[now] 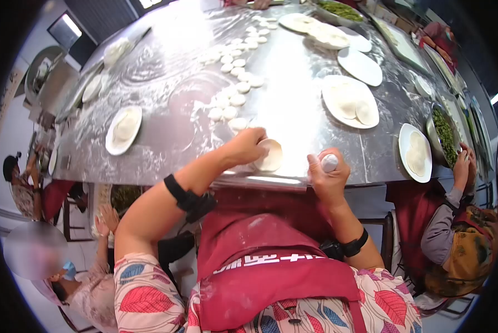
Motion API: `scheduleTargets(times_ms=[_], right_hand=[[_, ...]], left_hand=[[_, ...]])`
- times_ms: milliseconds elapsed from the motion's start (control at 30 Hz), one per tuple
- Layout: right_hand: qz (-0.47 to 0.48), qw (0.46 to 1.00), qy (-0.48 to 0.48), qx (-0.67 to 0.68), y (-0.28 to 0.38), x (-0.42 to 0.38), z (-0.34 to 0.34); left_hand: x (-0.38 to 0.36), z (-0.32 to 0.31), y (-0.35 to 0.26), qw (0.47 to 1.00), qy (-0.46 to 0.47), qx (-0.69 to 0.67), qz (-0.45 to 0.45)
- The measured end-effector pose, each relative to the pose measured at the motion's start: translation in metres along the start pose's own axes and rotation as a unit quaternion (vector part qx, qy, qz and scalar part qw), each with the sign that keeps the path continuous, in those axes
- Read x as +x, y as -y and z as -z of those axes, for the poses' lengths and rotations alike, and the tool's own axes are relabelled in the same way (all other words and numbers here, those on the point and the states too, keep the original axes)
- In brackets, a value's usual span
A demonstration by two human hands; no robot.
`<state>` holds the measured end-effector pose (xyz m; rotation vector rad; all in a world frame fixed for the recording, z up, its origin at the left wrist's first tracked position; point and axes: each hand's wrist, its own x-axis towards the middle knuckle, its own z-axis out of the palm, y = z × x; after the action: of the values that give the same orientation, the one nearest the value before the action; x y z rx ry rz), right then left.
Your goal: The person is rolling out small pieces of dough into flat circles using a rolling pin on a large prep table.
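My left hand (pixel 243 146) is closed on the edge of a round, flat dough wrapper (pixel 271 157) near the front edge of the steel table (pixel 293 119). In my right hand (pixel 332 180), a short stick, apparently a rolling pin (pixel 329 162), is gripped and seen end-on, so most of its length is hidden. The two hands are a little apart, the pin clear of the wrapper. Just beyond my left hand lie several small flattened dough pieces (pixel 237 100) in a trail leading away over the floury metal.
A white plate (pixel 109 145) with wrappers stands left; another plate (pixel 329 119) of wrappers is right of centre. Further right are a plate (pixel 405 133) and a metal bowl of chopped green filling (pixel 443 130), beside a co-worker's hands (pixel 466 161). Another person's hands (pixel 106 219) are at left.
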<state>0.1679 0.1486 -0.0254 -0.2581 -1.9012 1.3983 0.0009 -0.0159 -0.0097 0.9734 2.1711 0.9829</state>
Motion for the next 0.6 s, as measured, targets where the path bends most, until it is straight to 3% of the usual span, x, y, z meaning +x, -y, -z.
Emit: scheduleTargets(times_ms=[100, 333, 367, 433, 533, 600], right_hand=[[0.046, 0.999, 0.005, -0.028, 0.014, 0.009, 0.001], [0.032, 0.999, 0.028, 0.022, 0.008, 0.011, 0.005], [0.041, 0.998, 0.029, 0.024, 0.007, 0.012, 0.005], [0.044, 0.998, 0.033, 0.022, 0.006, 0.013, 0.006], [0.036, 0.998, 0.042, 0.013, 0.007, 0.012, 0.008], [0.035, 0.998, 0.041, 0.024, 0.011, 0.01, 0.007]], left_hand=[[0.005, -0.005, -0.009, 0.975, 0.023, -0.176, 0.131], [0.109, -0.007, -0.074, 0.986, 0.073, -0.146, 0.03], [0.125, -0.007, -0.09, 0.96, 0.111, -0.254, 0.031], [0.161, -0.007, -0.104, 0.92, 0.063, -0.387, -0.029], [0.158, 0.004, -0.087, 0.95, 0.03, -0.301, 0.07], [0.14, 0.016, -0.068, 0.958, 0.01, -0.277, 0.078]])
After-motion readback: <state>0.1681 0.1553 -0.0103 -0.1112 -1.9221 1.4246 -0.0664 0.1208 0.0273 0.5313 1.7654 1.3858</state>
